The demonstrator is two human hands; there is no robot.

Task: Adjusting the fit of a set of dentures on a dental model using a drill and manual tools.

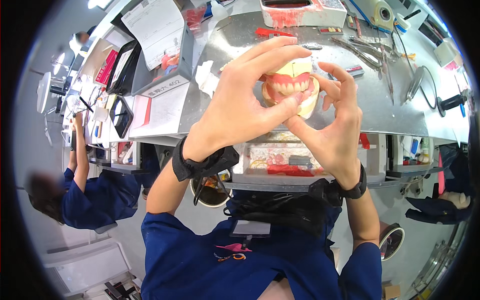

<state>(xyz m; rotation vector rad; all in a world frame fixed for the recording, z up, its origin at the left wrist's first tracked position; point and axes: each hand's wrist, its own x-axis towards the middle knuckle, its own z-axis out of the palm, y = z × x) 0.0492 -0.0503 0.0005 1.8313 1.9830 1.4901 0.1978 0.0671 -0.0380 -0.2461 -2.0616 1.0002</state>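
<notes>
The dental model (pixel 289 84), yellow casts with pink gums and pale teeth, is over the front part of the metal worktop (pixel 402 117), held between both hands. From where I stand, I cannot tell whether its base touches the metal.

The worktop's front edge runs just below the model, above an open drawer (pixel 240 170). Bare metal lies to the right of the hands. Room beyond the model is tighter: a red strip (pixel 267 32) and a white appliance (pixel 327 17) with red drips stand behind it, and metal hand tools (pixel 367 55) lie to the far right. On the left, a crumpled white tissue (pixel 205 77) is near the left hand (pixel 245 92), with a grey bin (pixel 182 62) farther out.

The left hand is arched over the model's left side, fingers across the top, thumb along the front at the lower teeth. The right hand (pixel 332 117) holds the lower cast from the right, thumb low, index finger bent and raised. Both wrists carry black straps (pixel 182 160); both forearms rise from below.
</notes>
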